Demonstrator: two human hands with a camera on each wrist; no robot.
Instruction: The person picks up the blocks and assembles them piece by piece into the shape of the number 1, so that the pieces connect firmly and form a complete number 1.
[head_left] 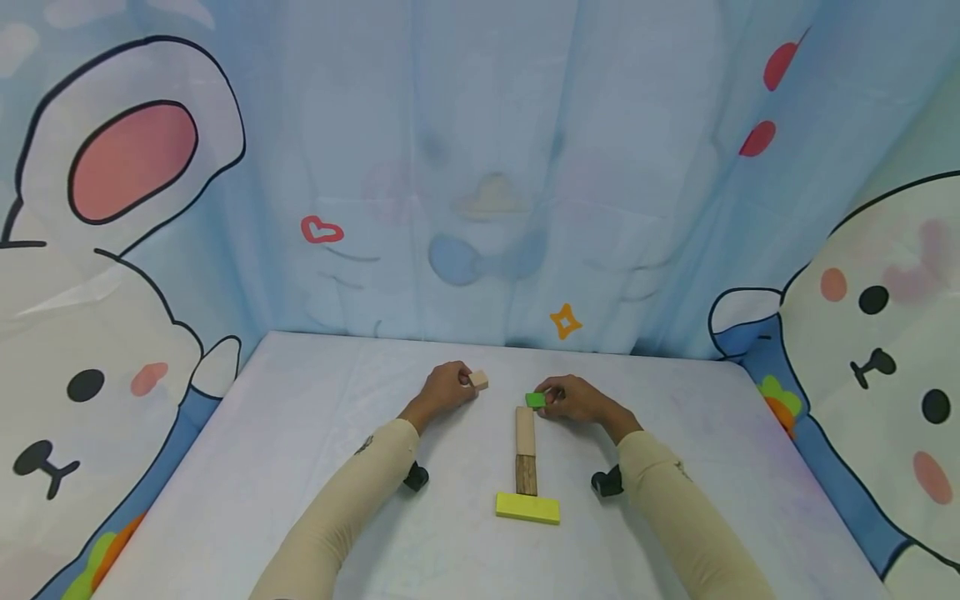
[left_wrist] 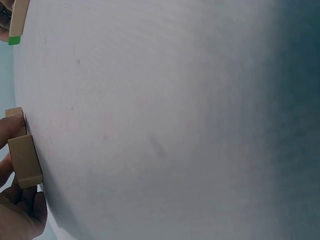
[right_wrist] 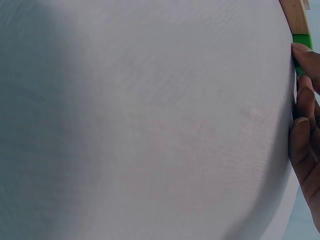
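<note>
My left hand (head_left: 446, 387) pinches a small plain wooden block (head_left: 478, 380) at the left of the row. In the left wrist view a wooden block (left_wrist: 26, 161) sits at the fingers, with another wooden piece (left_wrist: 14, 112) showing beside a fingertip. With thumb and fingers, my right hand (head_left: 573, 398) holds a small green block (head_left: 536, 400) at the far end of a light wooden block (head_left: 525, 431). Below that lie a darker brown block (head_left: 526, 475) and a yellow block (head_left: 527, 508) set crosswise, forming a line on the table.
A white cloth covers the table (head_left: 450, 550). Behind it hangs a blue curtain (head_left: 360, 167) printed with cartoon animals. Black wrist cameras (head_left: 607, 482) hang under both sleeves, on either side of the row.
</note>
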